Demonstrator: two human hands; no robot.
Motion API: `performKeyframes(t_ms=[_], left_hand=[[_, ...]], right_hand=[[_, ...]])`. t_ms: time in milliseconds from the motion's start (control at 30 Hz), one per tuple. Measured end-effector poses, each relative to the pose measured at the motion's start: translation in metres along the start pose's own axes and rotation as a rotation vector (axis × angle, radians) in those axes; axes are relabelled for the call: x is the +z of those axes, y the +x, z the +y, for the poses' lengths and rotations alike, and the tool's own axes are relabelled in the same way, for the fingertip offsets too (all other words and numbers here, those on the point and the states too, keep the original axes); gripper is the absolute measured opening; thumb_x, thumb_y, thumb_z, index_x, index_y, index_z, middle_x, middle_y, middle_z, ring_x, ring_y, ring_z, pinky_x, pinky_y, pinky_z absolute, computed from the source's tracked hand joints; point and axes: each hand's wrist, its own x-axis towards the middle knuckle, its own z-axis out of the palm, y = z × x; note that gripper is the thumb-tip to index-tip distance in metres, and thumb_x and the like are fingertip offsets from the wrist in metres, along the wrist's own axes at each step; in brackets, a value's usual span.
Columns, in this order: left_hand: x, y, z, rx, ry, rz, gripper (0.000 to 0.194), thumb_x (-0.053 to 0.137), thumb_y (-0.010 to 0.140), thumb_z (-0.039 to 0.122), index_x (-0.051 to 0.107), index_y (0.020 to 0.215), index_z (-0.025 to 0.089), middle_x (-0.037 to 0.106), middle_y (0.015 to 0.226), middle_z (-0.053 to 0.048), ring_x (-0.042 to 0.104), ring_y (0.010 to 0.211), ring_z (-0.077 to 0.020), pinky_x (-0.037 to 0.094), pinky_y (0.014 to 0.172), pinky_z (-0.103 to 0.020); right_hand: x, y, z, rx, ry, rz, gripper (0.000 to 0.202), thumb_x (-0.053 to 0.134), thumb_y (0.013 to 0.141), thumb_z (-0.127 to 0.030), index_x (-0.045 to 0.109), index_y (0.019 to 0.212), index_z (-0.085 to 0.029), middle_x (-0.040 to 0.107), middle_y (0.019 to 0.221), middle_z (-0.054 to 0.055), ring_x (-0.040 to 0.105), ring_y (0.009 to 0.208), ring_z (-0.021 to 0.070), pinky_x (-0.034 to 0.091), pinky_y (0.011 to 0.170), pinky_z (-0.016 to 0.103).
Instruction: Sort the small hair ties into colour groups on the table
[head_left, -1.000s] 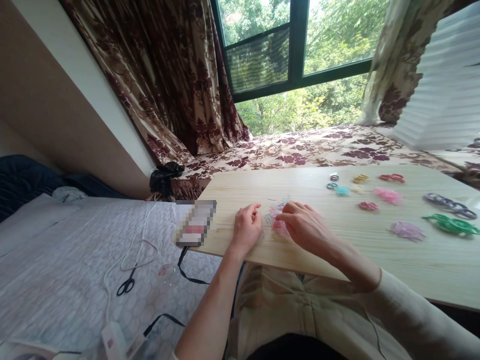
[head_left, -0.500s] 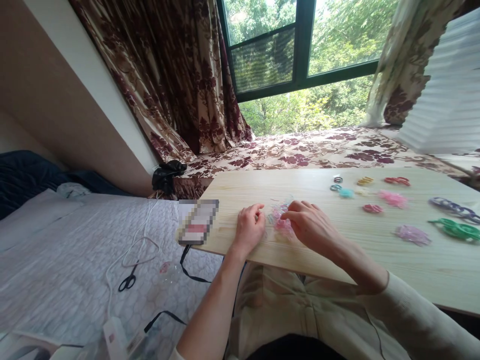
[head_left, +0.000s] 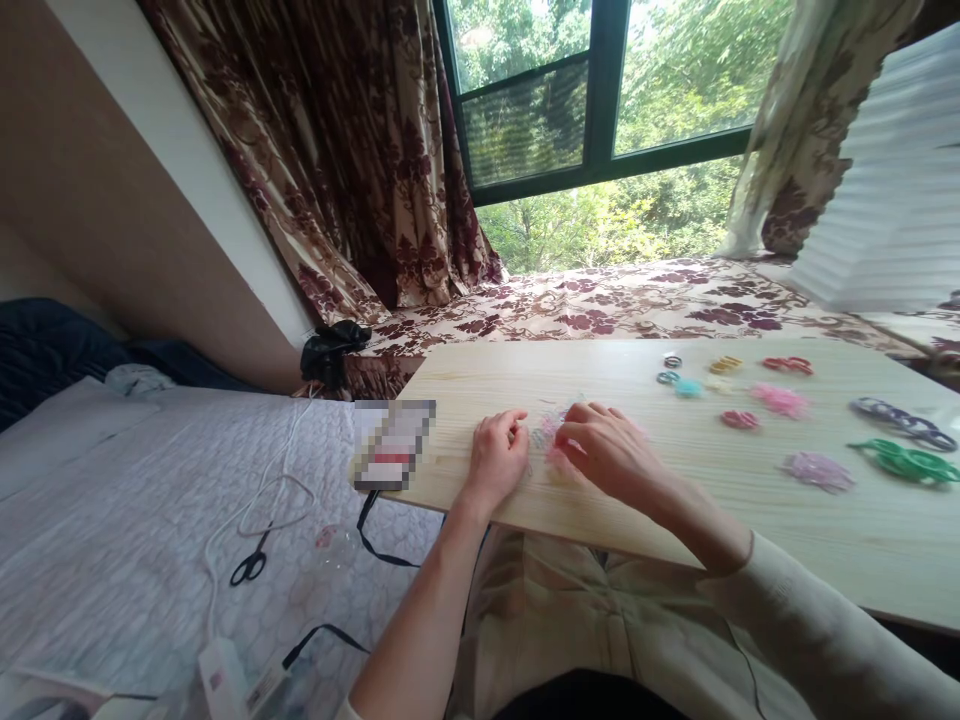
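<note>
My left hand (head_left: 499, 452) rests on its side on the pale wooden board (head_left: 450, 380), fingers curled in; whatever may be inside it is hidden. Just right of it lies a loose pile of small, thin pink and clear pieces (head_left: 553, 432) that look like tiny elastic bands. Over this pile reaches my right hand (head_left: 604, 442), its thumb and fingertips drawn together. The hand covers part of the pile, and any piece in its fingertips is too small to make out.
Rightward on the board are a pink heap (head_left: 781, 400), a lilac heap (head_left: 817, 471), a turquoise heap (head_left: 688, 387), green hair ties (head_left: 904, 461), purple-and-white ones (head_left: 904, 422) and red ones (head_left: 787, 365). A blurred phone-like device (head_left: 395, 445) lies left. Scissors (head_left: 249, 568) lie on the bed.
My right hand has shifted slightly left over the pile, toward my left hand. The left hand stays nearly in place, and the view has moved a little.
</note>
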Motion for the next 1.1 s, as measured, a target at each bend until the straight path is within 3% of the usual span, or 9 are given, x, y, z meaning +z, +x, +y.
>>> performKeyframes(t_ms=[200,333,433,633,833,1100], left_hand=[[0.002,-0.001,-0.002,0.010,0.005,0.007,0.026,0.054,0.085,0.012,0.072,0.103,0.018,0.073,0.096,-0.006,0.065,0.095,-0.0194,0.052,0.092,-0.034],[0.003,0.000,-0.003,0.019,0.003,0.015,0.025,0.055,0.084,0.012,0.072,0.101,0.018,0.073,0.094,-0.006,0.065,0.093,-0.0199,0.052,0.091,-0.034],[0.003,0.000,-0.004,0.027,0.004,0.014,0.025,0.055,0.084,0.012,0.072,0.101,0.017,0.073,0.093,-0.006,0.065,0.092,-0.0199,0.052,0.091,-0.034],[0.004,-0.001,-0.005,0.041,0.015,0.013,0.024,0.054,0.085,0.012,0.072,0.100,0.018,0.073,0.091,-0.005,0.065,0.093,-0.0192,0.051,0.090,-0.033],[0.004,-0.001,-0.006,0.057,0.024,0.008,0.022,0.055,0.085,0.013,0.072,0.098,0.017,0.073,0.091,-0.006,0.064,0.093,-0.0193,0.050,0.091,-0.034],[0.003,-0.001,-0.005,0.068,0.039,0.002,0.020,0.056,0.086,0.014,0.072,0.096,0.017,0.073,0.091,-0.005,0.064,0.092,-0.0190,0.049,0.090,-0.033]], right_hand=[[-0.007,-0.009,0.033,0.085,0.270,0.107,0.021,0.055,0.084,-0.025,0.075,0.081,-0.021,0.069,0.096,0.007,0.062,0.074,0.0146,0.047,0.070,0.027],[-0.009,-0.015,0.052,0.198,0.442,0.131,0.026,0.055,0.083,-0.036,0.074,0.079,-0.018,0.070,0.074,0.005,0.061,0.062,0.0148,0.047,0.060,0.027],[-0.008,-0.018,0.059,0.262,0.569,0.125,0.030,0.055,0.080,-0.042,0.072,0.078,-0.017,0.068,0.063,0.004,0.061,0.057,0.0145,0.046,0.054,0.025],[-0.003,-0.016,0.063,0.348,0.752,0.148,0.032,0.063,0.073,-0.047,0.070,0.082,-0.017,0.072,0.070,0.007,0.062,0.057,0.0139,0.047,0.047,0.024],[-0.004,-0.017,0.063,0.361,0.795,0.172,0.038,0.068,0.067,-0.045,0.072,0.091,-0.015,0.072,0.069,0.007,0.061,0.056,0.0149,0.049,0.051,0.028],[0.001,-0.012,0.067,0.316,0.703,0.263,0.028,0.062,0.071,-0.041,0.073,0.083,-0.018,0.073,0.072,0.006,0.065,0.067,0.0179,0.052,0.064,0.031]])
